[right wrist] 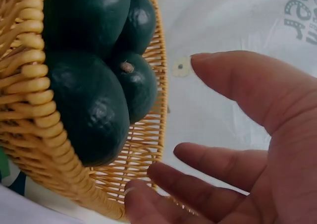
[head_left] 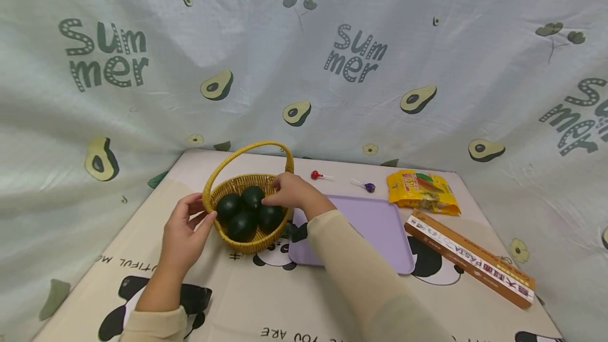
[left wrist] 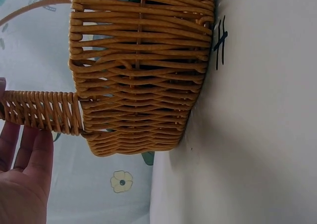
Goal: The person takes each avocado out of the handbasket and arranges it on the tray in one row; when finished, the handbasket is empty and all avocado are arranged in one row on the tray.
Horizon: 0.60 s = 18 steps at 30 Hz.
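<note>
A yellow wicker basket (head_left: pixel 252 247) with a tall arched handle stands on the left half of the table. Several dark green avocados (head_left: pixel 242 226) lie inside it, and the right wrist view shows one avocado (right wrist: pixel 131 87) with a brown stem end. At the left foot of the handle (left wrist: pixel 42 110), my left hand (head_left: pixel 182 234) holds the wickerwork between thumb and fingers. Above the basket's right side is my right hand (head_left: pixel 299 194), its fingers spread apart with nothing between them. The right wrist view has this hand (right wrist: pixel 237 140) beside the avocados, thumb and fingers apart.
A lilac tray (head_left: pixel 375 226) lies right of the basket, partly under my right forearm. Behind it are a red lollipop (head_left: pixel 315 175) and a purple lollipop (head_left: pixel 369 187). Farther right are a yellow snack bag (head_left: pixel 423 191) and a long pasta box (head_left: pixel 470 257). Printed cloth hangs behind.
</note>
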### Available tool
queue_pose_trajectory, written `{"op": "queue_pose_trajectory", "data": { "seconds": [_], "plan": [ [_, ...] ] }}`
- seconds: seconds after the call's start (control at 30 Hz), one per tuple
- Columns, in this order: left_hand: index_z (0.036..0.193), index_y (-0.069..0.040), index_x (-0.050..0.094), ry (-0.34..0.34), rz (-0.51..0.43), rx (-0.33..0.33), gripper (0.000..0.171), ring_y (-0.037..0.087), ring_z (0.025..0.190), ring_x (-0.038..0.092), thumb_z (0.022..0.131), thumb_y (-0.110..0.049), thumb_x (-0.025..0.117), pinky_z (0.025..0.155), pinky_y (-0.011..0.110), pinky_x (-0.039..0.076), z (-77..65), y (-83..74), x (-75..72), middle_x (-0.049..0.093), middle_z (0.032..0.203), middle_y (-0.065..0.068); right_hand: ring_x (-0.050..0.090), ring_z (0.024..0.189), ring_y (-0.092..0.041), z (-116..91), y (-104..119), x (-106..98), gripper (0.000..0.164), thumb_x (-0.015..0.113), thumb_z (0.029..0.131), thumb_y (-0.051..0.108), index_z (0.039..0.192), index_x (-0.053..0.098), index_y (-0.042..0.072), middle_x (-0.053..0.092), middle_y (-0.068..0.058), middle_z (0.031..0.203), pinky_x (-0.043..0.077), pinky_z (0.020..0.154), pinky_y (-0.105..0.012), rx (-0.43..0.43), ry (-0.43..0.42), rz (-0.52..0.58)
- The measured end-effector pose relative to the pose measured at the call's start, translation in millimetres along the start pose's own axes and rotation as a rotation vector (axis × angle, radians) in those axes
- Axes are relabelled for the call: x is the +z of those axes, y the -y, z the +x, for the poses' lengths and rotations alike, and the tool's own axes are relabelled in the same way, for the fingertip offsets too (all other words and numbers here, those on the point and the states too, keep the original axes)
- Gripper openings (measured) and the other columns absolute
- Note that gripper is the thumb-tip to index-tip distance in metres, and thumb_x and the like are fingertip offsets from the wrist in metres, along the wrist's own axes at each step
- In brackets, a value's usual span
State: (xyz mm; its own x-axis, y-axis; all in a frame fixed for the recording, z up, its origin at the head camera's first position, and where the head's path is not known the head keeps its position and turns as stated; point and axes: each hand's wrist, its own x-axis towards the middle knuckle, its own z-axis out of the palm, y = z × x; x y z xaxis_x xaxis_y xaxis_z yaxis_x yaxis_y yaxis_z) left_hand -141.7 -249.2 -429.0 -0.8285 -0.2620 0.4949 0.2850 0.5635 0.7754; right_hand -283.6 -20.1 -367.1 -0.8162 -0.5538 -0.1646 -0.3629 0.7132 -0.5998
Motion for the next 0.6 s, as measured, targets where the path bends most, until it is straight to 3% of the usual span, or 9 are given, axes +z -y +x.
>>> {"op": "queue_pose_trajectory", "data": {
  "seconds": [0.3, 0.6],
  "plan": [
    [0.136, 0.000, 0.052, 0.002, 0.007, -0.017, 0.049, -0.009, 0.108, 0.054, 0.093, -0.003, 0.074, 0.095, 0.004, 0.047, -1.0, 3.4, -1.4, 0.062, 0.121, 0.012, 0.063, 0.089, -0.017, 9.5, 10.6, 3.4, 0.046, 0.084, 0.084, 0.038, 0.114, 0.071, 0.006, 0.069, -0.003, 0.100, 0.060, 0.080, -0.033, 0.076, 0.018, -0.037],
    [0.136, 0.000, 0.053, 0.005, 0.015, -0.005, 0.048, -0.007, 0.110, 0.054, 0.093, -0.003, 0.074, 0.097, 0.005, 0.047, -0.9, 4.8, -0.5, 0.062, 0.122, 0.012, 0.063, 0.095, -0.019, 19.3, 16.8, 9.1, 0.052, 0.089, 0.078, 0.038, 0.115, 0.064, 0.010, 0.066, -0.002, 0.102, 0.060, 0.087, -0.041, 0.143, 0.090, -0.098]
  ]
}}
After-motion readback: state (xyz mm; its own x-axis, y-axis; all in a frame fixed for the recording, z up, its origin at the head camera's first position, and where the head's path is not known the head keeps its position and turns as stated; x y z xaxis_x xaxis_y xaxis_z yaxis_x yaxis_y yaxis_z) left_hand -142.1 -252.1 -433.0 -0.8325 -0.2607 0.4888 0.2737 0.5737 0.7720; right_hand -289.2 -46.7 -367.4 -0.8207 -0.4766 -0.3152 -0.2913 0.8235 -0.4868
